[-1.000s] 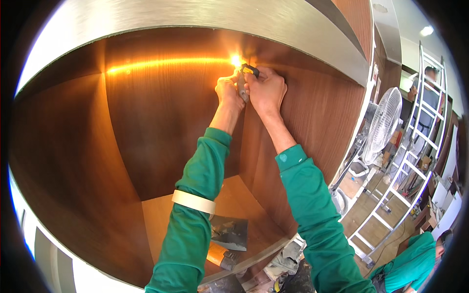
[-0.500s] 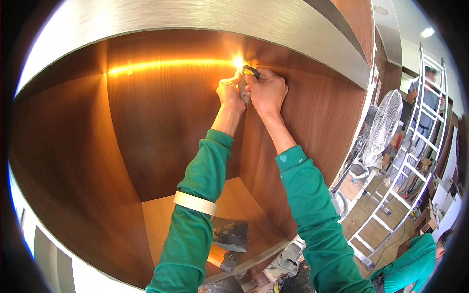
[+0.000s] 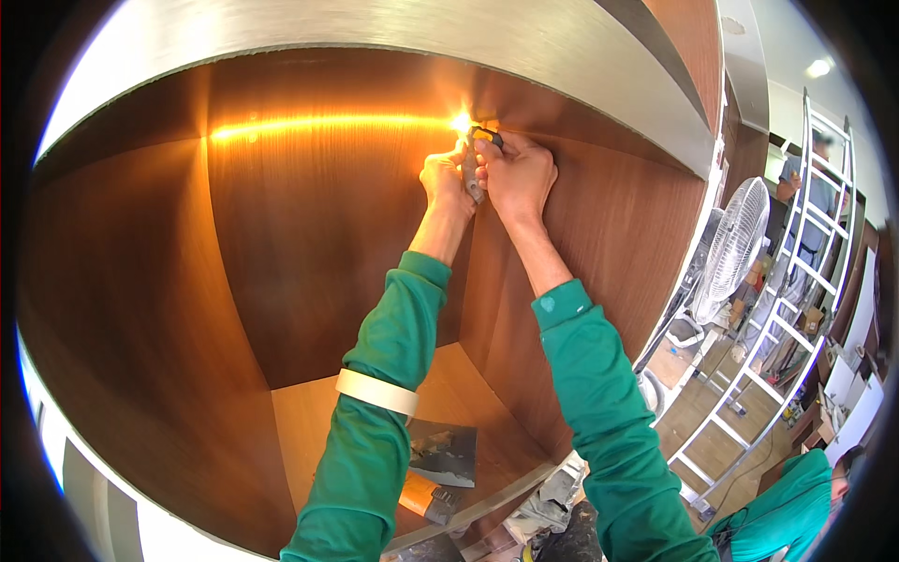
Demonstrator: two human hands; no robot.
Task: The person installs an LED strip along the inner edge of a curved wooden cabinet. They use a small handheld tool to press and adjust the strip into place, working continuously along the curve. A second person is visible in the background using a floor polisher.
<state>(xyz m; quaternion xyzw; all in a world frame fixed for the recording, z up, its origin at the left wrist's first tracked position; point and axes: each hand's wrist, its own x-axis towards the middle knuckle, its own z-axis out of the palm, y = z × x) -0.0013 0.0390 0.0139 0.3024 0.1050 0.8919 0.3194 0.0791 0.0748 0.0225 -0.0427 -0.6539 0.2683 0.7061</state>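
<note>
A thin line of warm light, a lit strip light (image 3: 328, 124), runs along the top of the brown wooden cabinet's back wall. Both of my hands are raised to its bright right end. My left hand (image 3: 446, 182) is closed, its fingertips pinching a narrow grey flat piece (image 3: 472, 180) with a hole near its lower end. My right hand (image 3: 521, 180) grips a small black-and-yellow tool (image 3: 488, 139) just right of the glare. Fingers and glare hide the tool's tip. A roll of cream tape (image 3: 376, 391) circles my left green sleeve like a bracelet.
On the cabinet floor lie a dark sheet (image 3: 444, 453) and an orange-and-black item (image 3: 429, 498). A brushed metal panel (image 3: 375, 28) crosses above. At right stand a fan (image 3: 732, 248) and ladder (image 3: 773, 347); one person is behind the ladder, another in green (image 3: 782, 506) bends low.
Both hands stay at the strip's right end, with the grey piece and tool shifted slightly. The whole view has moved a little. Nothing has been let go.
</note>
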